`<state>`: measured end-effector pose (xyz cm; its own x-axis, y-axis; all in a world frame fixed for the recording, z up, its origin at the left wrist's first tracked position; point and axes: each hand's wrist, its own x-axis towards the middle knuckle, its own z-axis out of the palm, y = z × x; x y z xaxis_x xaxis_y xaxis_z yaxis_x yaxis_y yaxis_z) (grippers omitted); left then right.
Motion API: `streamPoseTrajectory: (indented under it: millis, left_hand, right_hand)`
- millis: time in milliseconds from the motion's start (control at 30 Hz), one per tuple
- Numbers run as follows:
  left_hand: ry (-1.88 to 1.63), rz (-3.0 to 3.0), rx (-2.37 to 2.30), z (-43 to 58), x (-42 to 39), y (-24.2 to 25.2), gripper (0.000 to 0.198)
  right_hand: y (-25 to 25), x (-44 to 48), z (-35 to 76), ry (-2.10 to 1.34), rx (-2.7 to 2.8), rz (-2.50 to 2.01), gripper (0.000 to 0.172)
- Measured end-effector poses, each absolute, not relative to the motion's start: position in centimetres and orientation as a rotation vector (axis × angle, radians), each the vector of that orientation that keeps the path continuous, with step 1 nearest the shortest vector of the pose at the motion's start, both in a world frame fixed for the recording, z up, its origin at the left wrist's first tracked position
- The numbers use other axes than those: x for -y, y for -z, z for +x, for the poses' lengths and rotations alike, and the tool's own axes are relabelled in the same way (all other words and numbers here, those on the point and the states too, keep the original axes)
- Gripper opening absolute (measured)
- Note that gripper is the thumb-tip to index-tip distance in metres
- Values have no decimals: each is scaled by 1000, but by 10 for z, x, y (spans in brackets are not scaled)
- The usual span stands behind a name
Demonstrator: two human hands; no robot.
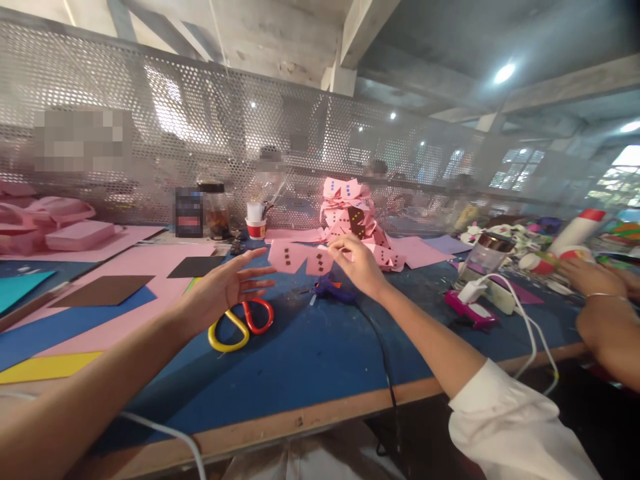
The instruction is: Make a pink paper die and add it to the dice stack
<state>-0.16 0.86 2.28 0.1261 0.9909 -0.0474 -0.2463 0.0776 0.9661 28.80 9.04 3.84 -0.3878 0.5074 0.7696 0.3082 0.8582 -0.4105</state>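
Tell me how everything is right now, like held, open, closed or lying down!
Left hand: open, fingers spread
Right hand: pinching the pink paper
Pink paper: held up, dark squares on it
Scissors: lying on the blue table; can't see the blades
Glue gun: lying down, not held
Pink pile: heaped up
Dark-lidded jar: upright, lid on
Red cup: upright

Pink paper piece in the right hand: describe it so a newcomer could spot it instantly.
On the blue tabletop, find the pink pile by the mesh screen. In front of it, the right hand pinches the pink paper piece, the open left hand beside its other end. Unlike the pile, it is held up singly, showing two clusters of dark squares with a notch between them.
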Motion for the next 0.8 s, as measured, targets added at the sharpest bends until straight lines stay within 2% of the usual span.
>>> streamPoseTrajectory:
  millis: [200, 500, 800]
  left_hand:
    - [-1159, 1078, -1002, -4, -11, -18, 59]
    - [-1144, 1028, -1101, 2, -12, -20, 46]
    - [-1143, 1024, -1125, 4, -9, -20, 45]
  right_hand:
    - [-58, -129, 345, -114, 1868, -876, 17]
    - [-34, -161, 399, -83, 1834, -1072, 19]
    - [-28, -162, 403, -70, 1911, -1199, 17]
